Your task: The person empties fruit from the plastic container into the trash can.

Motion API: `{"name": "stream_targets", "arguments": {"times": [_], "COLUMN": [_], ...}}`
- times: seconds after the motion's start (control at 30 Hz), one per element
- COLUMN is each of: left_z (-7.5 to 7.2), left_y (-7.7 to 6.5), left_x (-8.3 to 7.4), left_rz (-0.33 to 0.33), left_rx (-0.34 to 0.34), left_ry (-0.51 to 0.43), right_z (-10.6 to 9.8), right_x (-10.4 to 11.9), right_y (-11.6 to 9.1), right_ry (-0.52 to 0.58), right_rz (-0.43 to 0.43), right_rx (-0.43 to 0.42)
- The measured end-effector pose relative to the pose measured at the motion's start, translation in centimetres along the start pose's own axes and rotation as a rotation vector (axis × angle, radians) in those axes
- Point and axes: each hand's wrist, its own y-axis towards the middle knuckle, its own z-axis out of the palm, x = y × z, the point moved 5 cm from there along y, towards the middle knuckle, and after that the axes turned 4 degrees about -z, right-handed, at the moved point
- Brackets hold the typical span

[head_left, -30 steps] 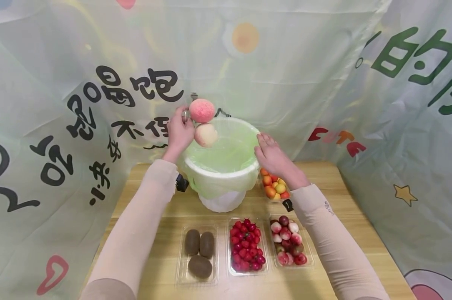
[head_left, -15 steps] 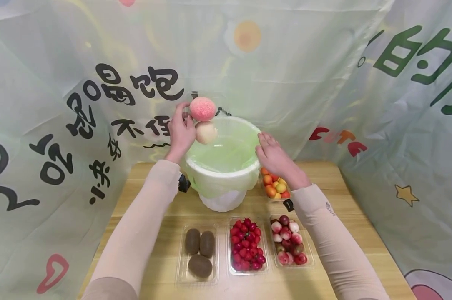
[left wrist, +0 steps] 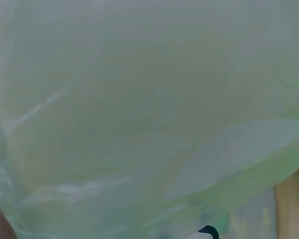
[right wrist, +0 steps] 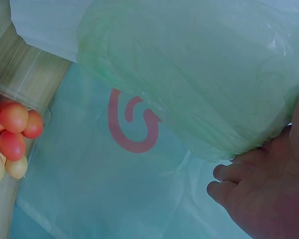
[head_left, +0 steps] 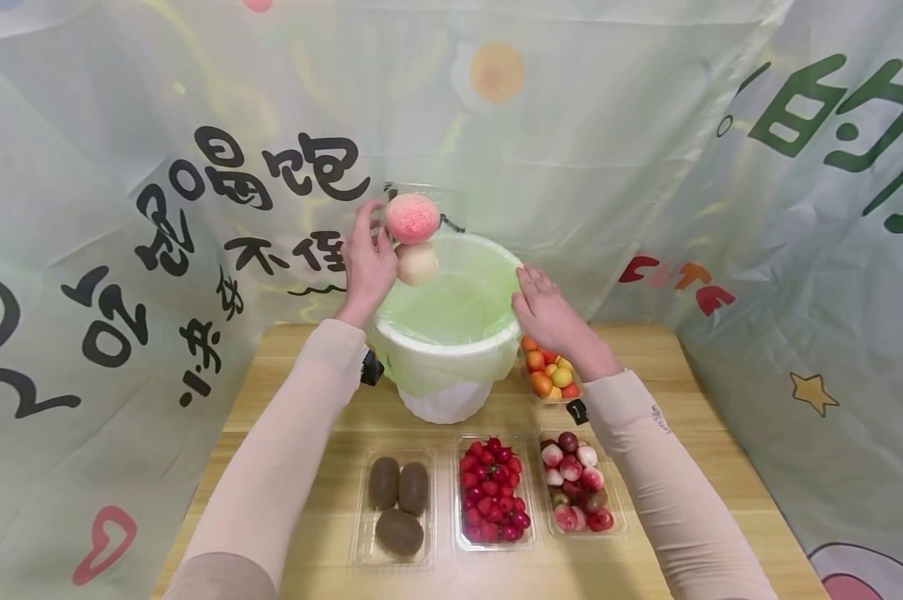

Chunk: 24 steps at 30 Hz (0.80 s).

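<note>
My left hand (head_left: pixel 369 265) grips a thin clear plastic box, mostly see-through, at the bin's back left. In it, above the opening, are a pink peach (head_left: pixel 411 218) and a paler peach (head_left: pixel 417 263). Below stands a white bin (head_left: pixel 446 404) lined with a pale green plastic bag (head_left: pixel 451 312). At the bin's right rim, my right hand (head_left: pixel 547 310) holds the edge; the right wrist view shows this hand (right wrist: pixel 269 184) with fingers outside the liner. The left wrist view is filled by the green bag (left wrist: pixel 139 124), with only a sliver of skin at lower left.
Clear boxes stand on the wooden table (head_left: pixel 309 500): kiwis (head_left: pixel 400 533), small red fruits (head_left: pixel 494 492), and red-white plums (head_left: pixel 579 492). Behind my right arm is a box of orange and yellow fruits (head_left: pixel 547 373). Printed cloth walls (head_left: pixel 571 150) close in the back and sides.
My left hand has shifted slightly right with the box, and both peaches have moved slightly right and up. My right hand remains at the bin's rim.
</note>
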Motion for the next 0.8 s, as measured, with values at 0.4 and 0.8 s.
{"name": "stream_targets", "arguments": {"times": [0.4,0.8], "left_z": [-0.12,-0.59], "left_y": [-0.05,0.3], "left_x": [-0.12,-0.15], "left_rz": [-0.003,0.027], "left_rx": [-0.01,-0.081], "left_ry": [0.0,0.008], "right_z": [0.03,0.04], "right_x": [0.07,-0.02], "right_y": [-0.03,-0.03], "right_ry": [-0.002,-0.005], "right_rz": [-0.003,-0.004], "right_rx": [-0.006,-0.009]}}
